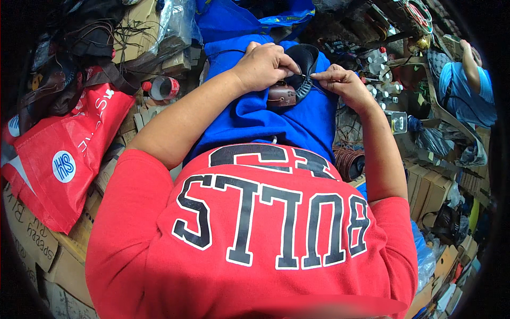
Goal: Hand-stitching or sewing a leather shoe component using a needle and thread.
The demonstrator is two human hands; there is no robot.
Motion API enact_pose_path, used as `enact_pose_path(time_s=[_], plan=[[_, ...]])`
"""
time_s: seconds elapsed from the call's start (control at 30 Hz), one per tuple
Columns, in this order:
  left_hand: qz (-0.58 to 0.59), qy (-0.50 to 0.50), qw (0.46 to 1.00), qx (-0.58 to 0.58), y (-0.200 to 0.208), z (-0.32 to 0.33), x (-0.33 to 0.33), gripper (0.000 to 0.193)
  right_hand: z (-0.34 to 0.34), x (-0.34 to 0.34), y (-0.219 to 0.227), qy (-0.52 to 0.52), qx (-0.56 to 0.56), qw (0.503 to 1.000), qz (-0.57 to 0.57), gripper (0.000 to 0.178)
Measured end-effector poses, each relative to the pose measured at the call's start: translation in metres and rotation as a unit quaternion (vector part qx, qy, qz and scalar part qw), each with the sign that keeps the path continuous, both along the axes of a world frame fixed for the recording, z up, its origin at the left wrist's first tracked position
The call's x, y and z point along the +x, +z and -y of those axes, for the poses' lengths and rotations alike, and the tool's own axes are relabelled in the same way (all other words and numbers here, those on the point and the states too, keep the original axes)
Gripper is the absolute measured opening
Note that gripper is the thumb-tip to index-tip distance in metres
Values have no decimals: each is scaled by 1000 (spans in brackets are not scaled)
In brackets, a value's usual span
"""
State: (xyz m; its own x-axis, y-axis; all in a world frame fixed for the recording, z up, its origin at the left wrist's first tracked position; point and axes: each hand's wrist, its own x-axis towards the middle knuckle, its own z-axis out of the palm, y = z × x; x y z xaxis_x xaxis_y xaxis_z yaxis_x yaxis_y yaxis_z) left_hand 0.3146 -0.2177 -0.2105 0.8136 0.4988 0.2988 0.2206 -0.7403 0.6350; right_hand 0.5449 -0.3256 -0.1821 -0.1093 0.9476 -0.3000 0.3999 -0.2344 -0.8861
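A brown leather shoe [282,96] with a black lining and gathered stitching along its edge rests on my lap, over blue cloth [228,119]. My left hand [265,66] is over the shoe's left side. Its thumb and forefinger are closed together at the shoe opening, and what they pinch is too small to make out. On the other side, my right hand [342,86] is closed in a pinch close to the stitched edge. Something thin, perhaps thread or a needle, seems to be at its fingertips. Part of the shoe is hidden by my left hand.
To the left lie a red bag [69,154], a bottle with a red cap [162,88] and a dark shoe [53,85]. Several clear bottles [390,89] stand at right, near a coil of brown cord [349,162]. Beyond them sits another person in a light blue shirt [467,93].
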Motion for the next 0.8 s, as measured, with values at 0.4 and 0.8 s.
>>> enact_pose_path(time_s=[0.4,0.8], plan=[[4,14,995,97,15,11,-4,16,10,-17,21,0,84,985,150,27],[-45,85,980,-176,3,15,17,21,6,-22,0,-92,-7,994,-62,31]])
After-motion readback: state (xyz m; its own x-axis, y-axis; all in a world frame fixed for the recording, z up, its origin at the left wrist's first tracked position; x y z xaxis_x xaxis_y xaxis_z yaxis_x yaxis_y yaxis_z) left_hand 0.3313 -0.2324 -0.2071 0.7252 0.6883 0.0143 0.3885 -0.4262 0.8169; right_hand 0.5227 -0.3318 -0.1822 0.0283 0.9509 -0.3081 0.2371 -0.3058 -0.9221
